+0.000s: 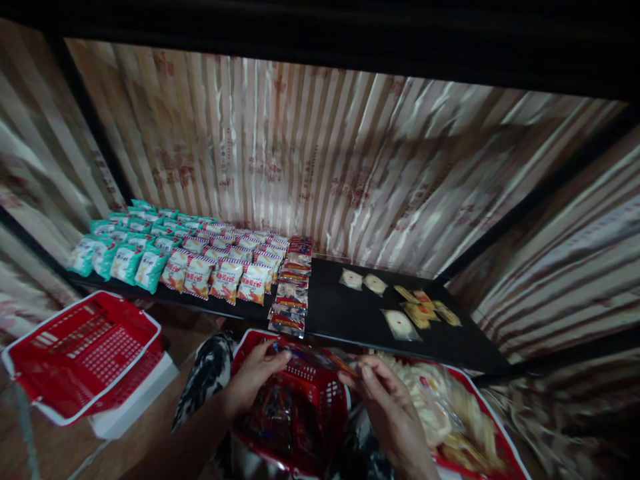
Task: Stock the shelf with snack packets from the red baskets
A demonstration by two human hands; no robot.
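My left hand [254,375] and my right hand [385,400] reach together into a red basket [295,413] on my lap. Between them they pinch a dark red snack packet [313,357] by its two ends, just above the basket. More dark red packets lie inside that basket. A second red basket [495,433] to the right holds pale round crackers in clear wrappers. Ahead lies a black shelf [345,310] with rows of teal packets [125,257], orange-and-white packets [225,273] and a column of dark red packets [293,293].
An empty red basket [85,360] sits at the left on a white box. A few loose clear-wrapped crackers [400,323] and yellow ones [423,307] lie on the right part of the shelf. Striped paper lines the back and side walls.
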